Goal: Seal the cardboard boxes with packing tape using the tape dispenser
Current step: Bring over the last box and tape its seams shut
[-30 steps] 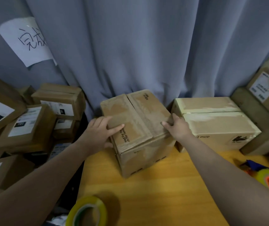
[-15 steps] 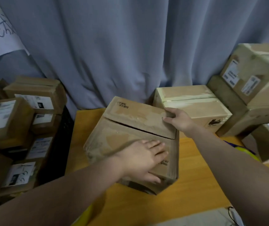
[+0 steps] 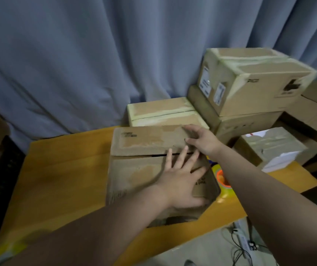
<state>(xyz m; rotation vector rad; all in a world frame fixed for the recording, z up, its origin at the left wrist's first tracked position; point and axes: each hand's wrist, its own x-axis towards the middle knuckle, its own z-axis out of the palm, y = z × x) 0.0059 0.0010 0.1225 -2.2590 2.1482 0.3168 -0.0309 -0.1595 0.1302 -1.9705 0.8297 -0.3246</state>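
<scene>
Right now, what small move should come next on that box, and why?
Probably press the box shut: a gap shows between its flaps. The left hand lies flat on the near flap, the right hand touches the far flap, and the tape roll sits beside it.

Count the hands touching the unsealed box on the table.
2. The left hand lies flat on the near flap; the right hand touches the far flap's right end. None hidden.

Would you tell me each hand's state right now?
Left hand: open, pressing flat on the near flap of the brown cardboard box.
Right hand: open, touching its far flap.
</scene>
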